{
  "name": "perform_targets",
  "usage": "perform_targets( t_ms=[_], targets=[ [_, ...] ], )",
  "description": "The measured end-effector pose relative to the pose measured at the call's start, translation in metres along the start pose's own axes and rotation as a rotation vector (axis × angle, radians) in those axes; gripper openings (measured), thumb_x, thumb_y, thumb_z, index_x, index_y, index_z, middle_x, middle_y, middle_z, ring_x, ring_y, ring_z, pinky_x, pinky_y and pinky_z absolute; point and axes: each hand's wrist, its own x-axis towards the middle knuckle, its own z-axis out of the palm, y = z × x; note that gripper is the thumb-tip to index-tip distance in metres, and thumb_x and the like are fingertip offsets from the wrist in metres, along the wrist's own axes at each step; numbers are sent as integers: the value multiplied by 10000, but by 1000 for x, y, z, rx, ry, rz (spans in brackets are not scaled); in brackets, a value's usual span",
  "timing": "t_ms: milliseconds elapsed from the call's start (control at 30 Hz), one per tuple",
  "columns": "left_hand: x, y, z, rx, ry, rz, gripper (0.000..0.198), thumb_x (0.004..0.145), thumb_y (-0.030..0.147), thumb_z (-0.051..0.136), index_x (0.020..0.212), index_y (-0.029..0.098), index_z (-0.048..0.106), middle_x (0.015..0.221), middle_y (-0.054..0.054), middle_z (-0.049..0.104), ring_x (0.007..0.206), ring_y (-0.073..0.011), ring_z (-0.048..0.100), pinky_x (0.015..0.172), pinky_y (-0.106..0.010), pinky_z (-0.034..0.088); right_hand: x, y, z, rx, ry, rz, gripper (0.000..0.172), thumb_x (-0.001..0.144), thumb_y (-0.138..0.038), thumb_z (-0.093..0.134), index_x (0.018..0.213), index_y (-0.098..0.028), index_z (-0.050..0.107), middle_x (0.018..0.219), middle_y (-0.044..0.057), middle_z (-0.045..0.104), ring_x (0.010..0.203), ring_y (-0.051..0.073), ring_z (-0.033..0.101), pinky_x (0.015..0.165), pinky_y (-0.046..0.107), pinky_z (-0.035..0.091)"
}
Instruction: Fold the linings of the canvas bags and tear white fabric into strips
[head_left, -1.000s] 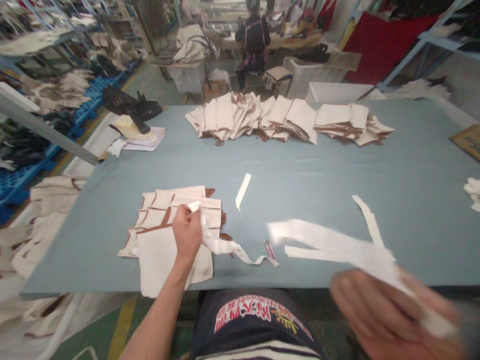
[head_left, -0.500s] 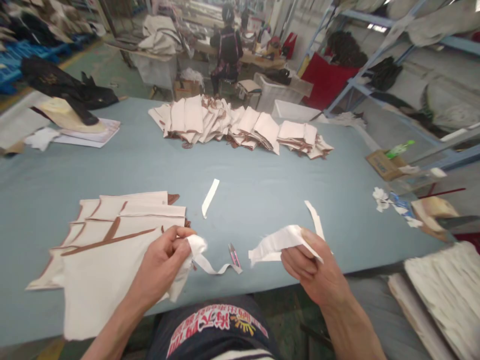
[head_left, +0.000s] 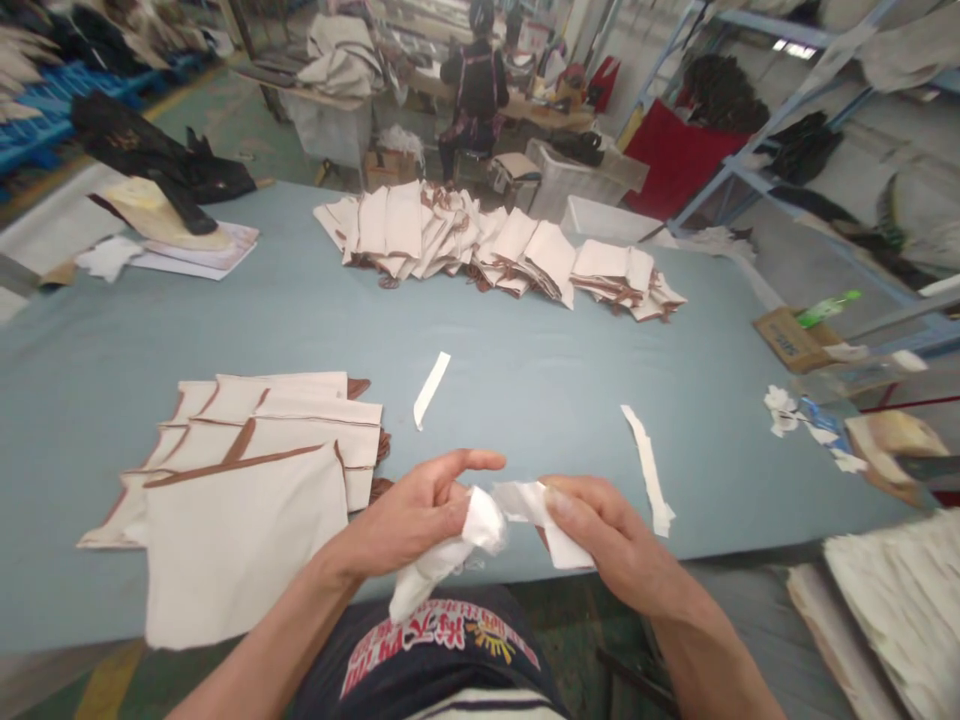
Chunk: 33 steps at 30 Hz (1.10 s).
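My left hand is closed on a bunched white fabric strip, its index finger stretched out to the right. Part of the white cloth hangs below that hand toward the table's front edge. Close beside it, my right hand pinches another white strip, and a length of white spans the small gap between both hands. Cream cloth bags with brown trim lie overlapped to the left of my left hand. Single white strips rest on the blue-grey table beyond my hands, one at centre and one at right.
A long row of folded cream bags lies along the table's far side. Papers and a black garment are at far left. At right stand a small cardboard box and white scraps. A person sits in the background.
My hands have come together near the table's front edge, the left moving right and the right moving left, each with white strip. The pink-handled snips are now hidden. The view has shifted slightly.
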Motion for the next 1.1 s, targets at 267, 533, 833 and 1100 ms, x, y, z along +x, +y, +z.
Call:
perform_targets(
  t_ms=[267,533,833,1100],
  targets=[
    [0,-7,-4,-63,-57,-70,481,782,615,742,765,186,525,613,69,414,511,-71,294,460,-189,204,-3,-3,-9,-229,-101,1,386,990,-451,504,693,-218,421,649,-52,386,587,116,349,525,240,275],
    [-8,-5,-13,-144,88,-129,451,682,573,797,707,187,565,573,52,452,500,-90,321,473,-216,222,4,2,-15,-910,68,-277,205,985,-232,543,787,-210,592,656,-27,612,574,126,509,563,263,288],
    [-13,-9,-21,-15,13,-182,507,711,638,788,709,160,618,613,22,527,518,-93,354,492,-208,240,29,1,-48,-1198,426,-491,184,967,-191,460,852,-216,601,828,47,733,722,180,656,633,283,382],
    [-10,-18,-17,-18,23,-169,522,762,665,744,722,163,610,580,70,375,515,-83,233,478,-227,145,58,-9,-77,-970,662,-425,74,865,-242,539,842,-218,605,714,17,660,612,171,596,617,278,419]
  ],
)
